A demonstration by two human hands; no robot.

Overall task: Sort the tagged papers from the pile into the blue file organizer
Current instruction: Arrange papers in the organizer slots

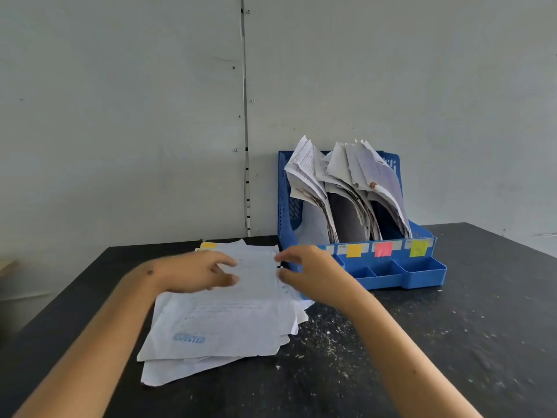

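Observation:
A loose pile of white papers (223,324) lies on the black table, its top sheet bearing a blue stamp (189,338). A yellow tag (208,245) sticks out at the pile's far edge. My left hand (196,271) rests over the pile's far left part, fingers spread. My right hand (304,274) is at the pile's far right edge, fingers curled around the sheets' edge. The blue file organizer (422,273) stands behind to the right, its slots stuffed with curled papers (346,182). Orange (354,250), pink (383,248) and green (418,248) tags mark its front.
The black table (452,342) is speckled with white flecks to the right of the pile. A grey panelled wall (150,116) rises straight behind the table. The organizer's front has small open trays (388,268).

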